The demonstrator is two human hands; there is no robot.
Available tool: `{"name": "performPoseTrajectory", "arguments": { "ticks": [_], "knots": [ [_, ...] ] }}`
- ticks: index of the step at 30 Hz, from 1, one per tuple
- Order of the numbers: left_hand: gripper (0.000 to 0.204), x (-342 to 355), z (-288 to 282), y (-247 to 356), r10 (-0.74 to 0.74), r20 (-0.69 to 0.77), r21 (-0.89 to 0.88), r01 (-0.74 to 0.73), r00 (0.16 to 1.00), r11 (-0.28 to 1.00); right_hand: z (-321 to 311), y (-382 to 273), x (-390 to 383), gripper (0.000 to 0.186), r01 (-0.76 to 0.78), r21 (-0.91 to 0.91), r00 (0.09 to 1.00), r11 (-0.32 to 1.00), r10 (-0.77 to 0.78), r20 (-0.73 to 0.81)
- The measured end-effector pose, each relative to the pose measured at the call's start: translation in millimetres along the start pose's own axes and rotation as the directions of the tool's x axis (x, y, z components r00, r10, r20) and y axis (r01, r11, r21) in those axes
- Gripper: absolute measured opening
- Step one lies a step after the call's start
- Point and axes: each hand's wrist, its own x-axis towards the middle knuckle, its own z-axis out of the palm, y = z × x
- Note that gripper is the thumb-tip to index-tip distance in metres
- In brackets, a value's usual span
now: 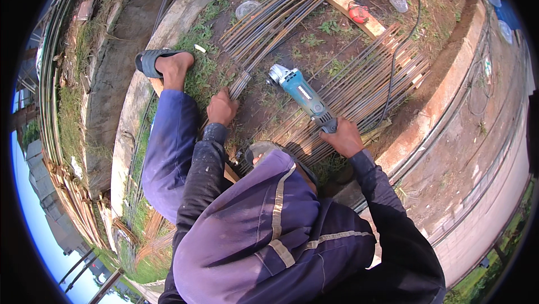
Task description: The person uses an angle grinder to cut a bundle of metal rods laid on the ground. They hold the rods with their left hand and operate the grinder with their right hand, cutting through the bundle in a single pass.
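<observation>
My right hand [344,137] is wrapped round the rear grip of a teal angle grinder [304,94]. The grinder's silver head points up and left, its disc side close to the ends of some thin steel rods. My left hand [222,107] is closed on a small bunch of steel rods [241,84], whose tips show just beyond my fingers. A gap lies between the grinder's head and these rods. Whether the disc is spinning, I cannot tell.
A fanned bundle of long rods [281,12] lies ahead across a wooden plank [337,0]. More rods [359,88] are spread beneath the grinder. A red object [358,13] sits on the plank. A black cord [392,68] runs at the right, beside a concrete edge [432,110].
</observation>
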Motion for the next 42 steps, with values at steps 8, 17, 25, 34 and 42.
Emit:
{"name": "performPoseTrajectory", "arguments": {
  "ticks": [8,17,25,34,42],
  "knots": [
    [0.053,-11,5,-3,0.074,-0.005,-0.009,-0.074,0.997,0.997,-7,-11,5,0.049,-0.001,-0.046,0.999,0.999,0.003,0.05],
    [0.054,-15,14,-4,0.071,-0.052,-0.023,-0.072,0.996,0.997,-9,-12,8,0.046,0.065,-0.085,0.998,0.994,-0.062,0.028],
    [0.046,-21,5,6,0.038,-0.064,-0.053,-0.041,0.997,0.998,-5,-8,15,0.042,0.187,-0.123,0.982,0.975,-0.19,-0.007],
    [0.054,-20,-3,13,-0.067,0.049,-0.054,0.07,0.997,0.996,-5,-12,14,0.04,0.164,-0.132,0.986,0.978,-0.168,-0.017],
    [0.039,-23,-5,13,-0.023,-0.026,-0.091,0.021,0.999,0.996,-5,-14,12,0.039,0.202,-0.147,0.978,0.968,-0.207,-0.017]
  ]
}}
